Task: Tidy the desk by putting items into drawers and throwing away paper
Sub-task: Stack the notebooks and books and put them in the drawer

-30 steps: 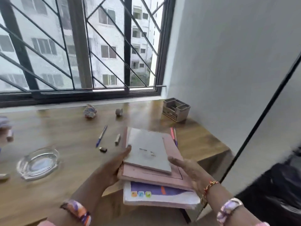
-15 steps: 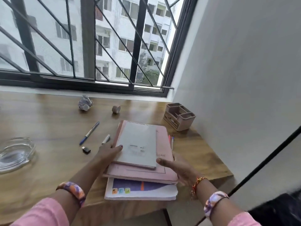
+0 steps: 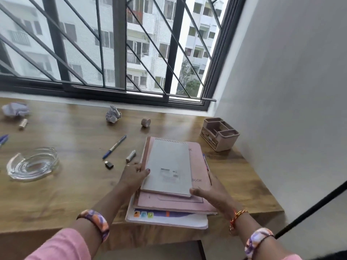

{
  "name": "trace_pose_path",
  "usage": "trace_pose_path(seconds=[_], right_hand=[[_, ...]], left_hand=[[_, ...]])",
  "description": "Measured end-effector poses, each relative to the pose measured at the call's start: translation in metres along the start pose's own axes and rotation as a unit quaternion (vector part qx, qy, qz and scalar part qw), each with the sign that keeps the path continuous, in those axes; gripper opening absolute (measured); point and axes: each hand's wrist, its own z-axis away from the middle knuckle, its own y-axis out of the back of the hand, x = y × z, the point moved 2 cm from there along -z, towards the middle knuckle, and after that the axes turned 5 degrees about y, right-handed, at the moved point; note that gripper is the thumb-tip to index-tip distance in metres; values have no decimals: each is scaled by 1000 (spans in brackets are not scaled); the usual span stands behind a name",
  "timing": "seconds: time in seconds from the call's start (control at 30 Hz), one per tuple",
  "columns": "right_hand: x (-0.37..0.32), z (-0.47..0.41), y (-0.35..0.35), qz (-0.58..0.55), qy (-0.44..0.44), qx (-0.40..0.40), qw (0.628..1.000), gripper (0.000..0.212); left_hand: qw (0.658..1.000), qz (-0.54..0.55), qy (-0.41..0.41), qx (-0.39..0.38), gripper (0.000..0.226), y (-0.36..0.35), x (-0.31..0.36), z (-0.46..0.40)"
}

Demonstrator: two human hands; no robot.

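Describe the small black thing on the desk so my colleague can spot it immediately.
On the wooden desk, look just left of the notebook stack. The black adapter lies below the blue pen, beside the white marker: the only black, stubby item there.

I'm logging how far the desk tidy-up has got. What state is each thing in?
Stack of books: gripped at both sides by left hand and right hand.
Crumpled paper: on desk.
Pen: lying loose.
Organiser: looks empty.
Ashtray: upright.
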Motion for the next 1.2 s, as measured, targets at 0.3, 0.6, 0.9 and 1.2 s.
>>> trace_pose_path(seconds=[0.3, 0.6, 0.9, 1.2], right_hand=[[13, 13, 4, -38, 19, 67, 997, 59], [19, 11, 6, -47, 19, 79, 996, 72], [28, 2, 12, -70, 14, 43, 997, 74], [21, -1, 8, -107, 39, 55, 992, 66]], left_hand=[[972, -200, -102, 62, 44, 6, -7, 17], [966, -215, -123, 69, 41, 11, -13, 3], [958, -247, -130, 64, 41, 11, -14, -6], [963, -219, -135, 78, 37, 10, -13, -8]])
